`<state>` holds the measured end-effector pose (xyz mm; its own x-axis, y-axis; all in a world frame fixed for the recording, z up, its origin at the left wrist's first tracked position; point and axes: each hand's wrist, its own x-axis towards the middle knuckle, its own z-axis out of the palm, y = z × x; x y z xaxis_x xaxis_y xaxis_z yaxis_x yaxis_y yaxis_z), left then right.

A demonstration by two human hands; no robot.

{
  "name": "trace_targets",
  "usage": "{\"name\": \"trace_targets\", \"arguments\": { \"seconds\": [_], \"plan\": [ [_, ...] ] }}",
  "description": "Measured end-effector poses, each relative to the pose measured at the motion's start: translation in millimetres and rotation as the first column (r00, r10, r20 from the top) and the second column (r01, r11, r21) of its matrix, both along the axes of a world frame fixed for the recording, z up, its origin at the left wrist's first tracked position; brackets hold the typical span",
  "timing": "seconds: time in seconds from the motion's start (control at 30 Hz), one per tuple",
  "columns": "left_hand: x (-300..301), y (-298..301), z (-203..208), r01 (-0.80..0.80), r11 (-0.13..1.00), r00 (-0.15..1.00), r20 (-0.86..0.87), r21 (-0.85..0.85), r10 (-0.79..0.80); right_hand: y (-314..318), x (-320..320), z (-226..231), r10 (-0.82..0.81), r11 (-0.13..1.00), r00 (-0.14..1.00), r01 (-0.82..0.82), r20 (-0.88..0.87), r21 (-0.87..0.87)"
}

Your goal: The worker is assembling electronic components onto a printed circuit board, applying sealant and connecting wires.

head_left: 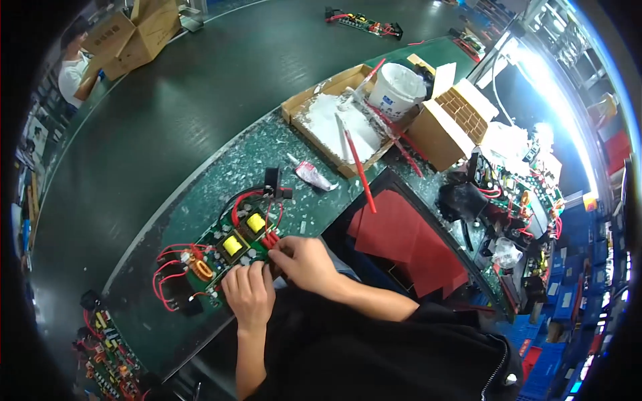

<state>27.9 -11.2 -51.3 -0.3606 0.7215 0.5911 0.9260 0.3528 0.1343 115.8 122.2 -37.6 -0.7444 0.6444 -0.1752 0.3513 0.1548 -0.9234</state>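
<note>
A green circuit board point(215, 255) lies on the bench in front of me. It carries two yellow-wrapped transformers point(232, 245), a copper-wound coil point(200, 269) and loops of red wire point(160, 281). My left hand point(249, 294) is closed at the board's near edge, its fingers curled down; what they grip is hidden. My right hand point(304, 262) is closed in a pinch at the board's right end, beside thick red wires point(270, 239). I cannot make out what sits between its fingertips. Beyond the board lies a squeezed white-and-red tube point(313, 175).
A cardboard tray point(294, 115) holds white paste and a red-handled stick point(361, 170). Behind it stand a white bucket point(396, 92) and an open carton point(441, 137). Red sheets point(408, 240) lie at right, near piled boards point(515, 194). A person point(72, 77) is at far left.
</note>
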Motion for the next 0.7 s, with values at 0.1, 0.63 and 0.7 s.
{"name": "trace_targets", "arguments": {
  "seconds": [0.1,0.63,0.7],
  "plan": [
    [-7.4,-12.7,-2.0,0.017,1.000,0.999,0.042,-0.012,-0.017,2.8,1.3,-2.8,0.042,0.999,0.999,-0.043,-0.031,-0.034],
    [-18.2,-20.8,13.3,0.184,0.977,0.963,0.220,-0.106,-0.158,13.0,-1.6,-9.3,0.222,0.924,0.965,-0.163,-0.139,0.346],
    [-21.8,-20.4,13.6,0.144,0.974,0.976,0.188,-0.173,-0.111,3.5,0.7,-10.0,0.159,0.863,0.977,-0.066,-0.144,0.501]
  ]
}}
